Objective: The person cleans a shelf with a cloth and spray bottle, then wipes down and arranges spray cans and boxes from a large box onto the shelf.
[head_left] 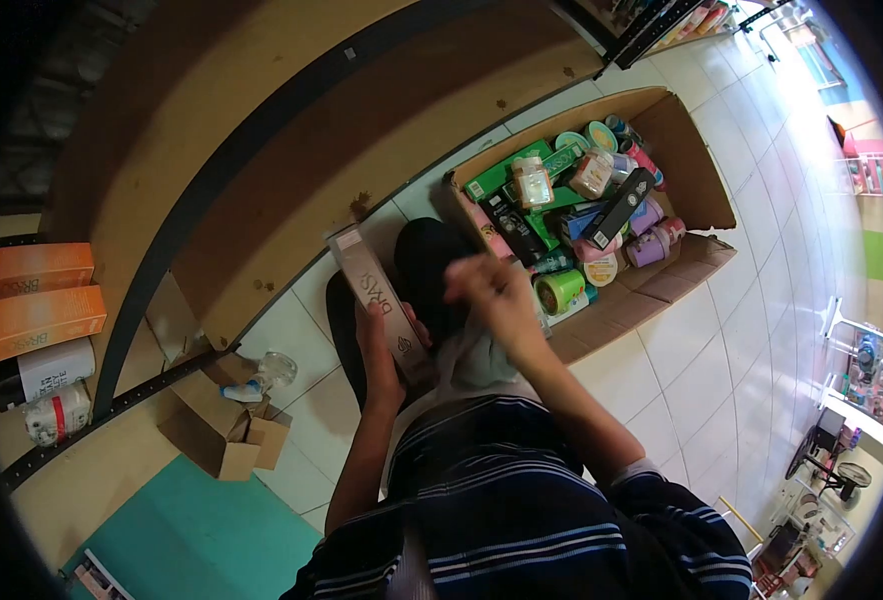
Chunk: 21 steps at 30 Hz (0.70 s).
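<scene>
My left hand (377, 345) is wrapped round a long pale pinkish-grey carton (362, 268) with "BRASI" lettering, which stands tilted over my lap. To its right, my right hand (497, 300) hovers in front of my knee, its fingers partly curled and smeared by motion. A whitish, thin plastic-like sheet (477, 360) lies over my lap below that hand. Just beyond it is an open cardboard box (652, 285) filled with mixed goods, including a green-lidded tub (560, 292), a black carton (619, 208) and a clear jar (533, 182).
A brown shelf (292, 170) with a dark metal edge runs along the left and front. Orange cartons (42, 325) and a wrapped roll (58, 415) stand on it. On the tiled floor are a small opened carton (207, 425) and a clear plastic bottle (277, 370).
</scene>
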### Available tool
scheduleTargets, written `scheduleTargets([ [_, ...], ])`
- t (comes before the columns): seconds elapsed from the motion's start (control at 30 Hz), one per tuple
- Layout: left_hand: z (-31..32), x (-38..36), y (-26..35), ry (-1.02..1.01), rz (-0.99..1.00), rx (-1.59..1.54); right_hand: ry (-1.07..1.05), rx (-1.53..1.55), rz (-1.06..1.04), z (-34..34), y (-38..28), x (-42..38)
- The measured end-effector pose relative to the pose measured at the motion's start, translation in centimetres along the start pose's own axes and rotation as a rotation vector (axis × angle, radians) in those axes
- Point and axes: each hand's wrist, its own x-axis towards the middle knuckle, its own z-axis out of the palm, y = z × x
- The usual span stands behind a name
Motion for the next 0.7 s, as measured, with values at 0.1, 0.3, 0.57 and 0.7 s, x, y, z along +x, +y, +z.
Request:
scheduleTargets([
  [0.1, 1.6, -0.7, -0.6, 0.039, -0.008, 0.01, 0.409, 0.259, -0.119, 1.1, -1.6, 2.4],
  [0.3, 2.6, -0.8, 1.7, 0.0, 0.178, -0.098, -0.047, -0.431, -0.708, 6.9, -1.6, -2.1],
  [0.57, 3.2, -1.2, 4.0, -0.019, 0.389, 0.095, -0.137, -0.514, -0.904, 7.2, -2.9, 1.2],
  [0.7, 4.7, -1.2, 4.2, 0.067, 0.388, 0.072, -0.042, -0.533, -0.93, 8.4, -5.8, 4.5],
])
